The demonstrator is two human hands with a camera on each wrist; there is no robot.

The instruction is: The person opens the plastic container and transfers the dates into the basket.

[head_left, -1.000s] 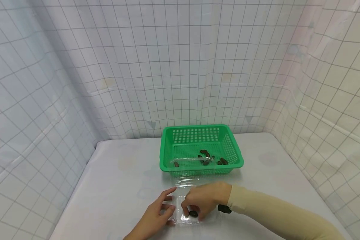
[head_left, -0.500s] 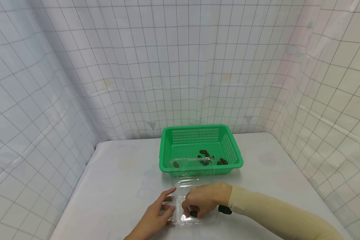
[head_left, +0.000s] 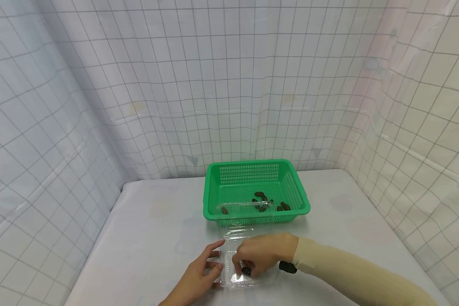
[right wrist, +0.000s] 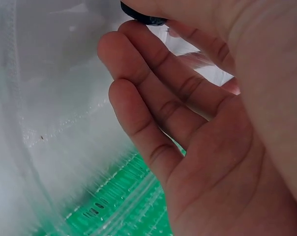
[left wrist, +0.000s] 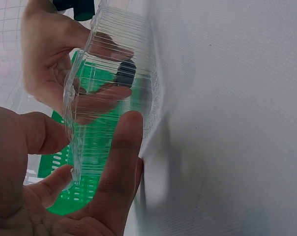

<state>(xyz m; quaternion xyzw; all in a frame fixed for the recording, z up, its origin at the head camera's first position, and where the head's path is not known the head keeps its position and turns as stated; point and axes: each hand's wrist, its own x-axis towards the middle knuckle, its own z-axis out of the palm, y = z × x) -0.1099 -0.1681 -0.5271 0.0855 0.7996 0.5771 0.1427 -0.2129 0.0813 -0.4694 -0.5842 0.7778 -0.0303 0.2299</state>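
A clear plastic clamshell box [head_left: 233,278] lies on the table, its hinged lid [head_left: 245,221] folded back over the front of the green basket. Inside the box's base, my right hand [head_left: 258,257] pinches a small dark oval piece [head_left: 246,271], date-like in shape, between thumb and fingers. Through the ribbed wall in the left wrist view, the dark piece [left wrist: 125,73] shows between those fingertips. My left hand [head_left: 199,274] touches the left side of the box with loosely extended fingers. In the right wrist view, only an edge of the dark piece [right wrist: 141,15] shows.
Behind the box stands a green plastic basket [head_left: 232,190] with several similar dark pieces [head_left: 262,202] in it. A black band-like device [head_left: 288,267] sits at the right wrist. Grid-patterned white curtains [head_left: 229,85] enclose the white table [head_left: 153,229] at the back and sides.
My right thumb has drawn in toward the fingers and taken hold of the dark piece, which has shifted very slightly. The left hand, box and basket look the same.
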